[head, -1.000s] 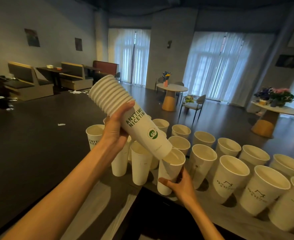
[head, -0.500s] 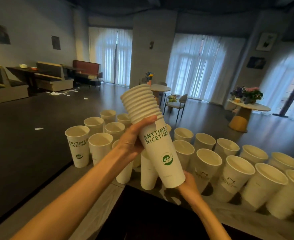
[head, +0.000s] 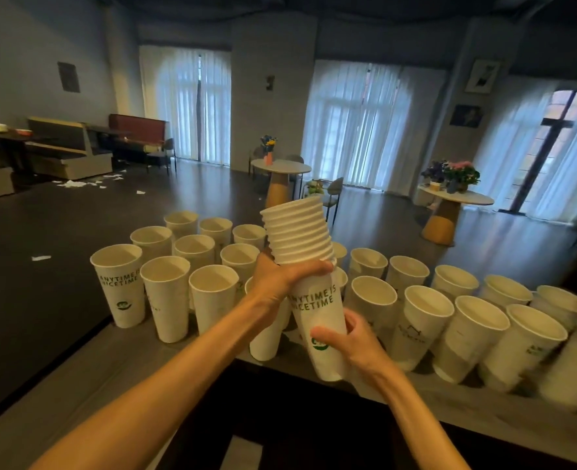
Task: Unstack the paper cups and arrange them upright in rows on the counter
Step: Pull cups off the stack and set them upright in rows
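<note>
Head view: your left hand wraps the nested stack of white paper cups just under the ribbed rims, fingers curled round it. Your right hand grips the outermost cup's lower body, thumb across the green logo. The stack hangs above the grey counter, over the near edge of the upright white cups already set out. Long axis near vertical, mouths up, tilted slightly left at the top.

Risks, as judged: pulling down may drag two cups off together; a jerk could swing the base into neighbouring cups and topple them.
</note>
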{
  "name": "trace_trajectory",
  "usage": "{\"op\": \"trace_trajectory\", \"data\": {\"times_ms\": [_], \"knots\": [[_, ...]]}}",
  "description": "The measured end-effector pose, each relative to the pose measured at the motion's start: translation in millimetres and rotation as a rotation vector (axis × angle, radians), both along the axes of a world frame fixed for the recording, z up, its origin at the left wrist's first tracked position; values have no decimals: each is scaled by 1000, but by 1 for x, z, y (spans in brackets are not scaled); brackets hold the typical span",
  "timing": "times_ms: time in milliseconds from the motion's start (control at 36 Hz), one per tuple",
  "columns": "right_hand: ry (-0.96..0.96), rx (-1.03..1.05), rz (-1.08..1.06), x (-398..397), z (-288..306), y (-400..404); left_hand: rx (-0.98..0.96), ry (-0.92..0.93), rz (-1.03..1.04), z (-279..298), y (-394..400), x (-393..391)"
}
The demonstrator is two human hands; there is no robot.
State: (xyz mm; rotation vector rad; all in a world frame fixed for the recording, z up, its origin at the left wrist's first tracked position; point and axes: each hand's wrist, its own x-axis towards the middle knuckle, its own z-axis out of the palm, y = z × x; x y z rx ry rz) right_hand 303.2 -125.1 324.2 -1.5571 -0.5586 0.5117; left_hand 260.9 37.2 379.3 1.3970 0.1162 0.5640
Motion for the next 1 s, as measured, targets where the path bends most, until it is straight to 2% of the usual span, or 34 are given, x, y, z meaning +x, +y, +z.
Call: {"op": "trace_trajectory", "data": {"times_ms": [56, 111, 250, 389, 556, 694, 861, 889, 944, 1000], "knots": [[-119, -62, -53, 1, -5, 1, -1, -27, 38, 2, 2, -3], [-154, -116, -56, -1, -13, 1, -49, -75, 62, 8, 6, -8], [-136, -176, -117, -2, -34, 3, -60, -127, 37, 32, 20, -21], [-71, -166, -175, 7, -55, 10, -292, -191, 59, 50, 41, -30], [-7, -160, -220, 16, -66, 18, -442, -196, 71, 51, 58, -37], [13, -137, -221, 19, -66, 23, -441, -176, 71, 48, 59, -39], [106, -196, -139, 19, -61, 22, -416, -197, -58, 44, 50, -38], [161, -179, -129, 19, -60, 20, -410, -197, -87, 44, 45, -39], [347, -9, -92, 19, -60, 13, -396, -196, -142, 43, 38, -36], [317, 0, -127, 15, -62, 5, -336, -186, -220, 43, 29, -34]]}}
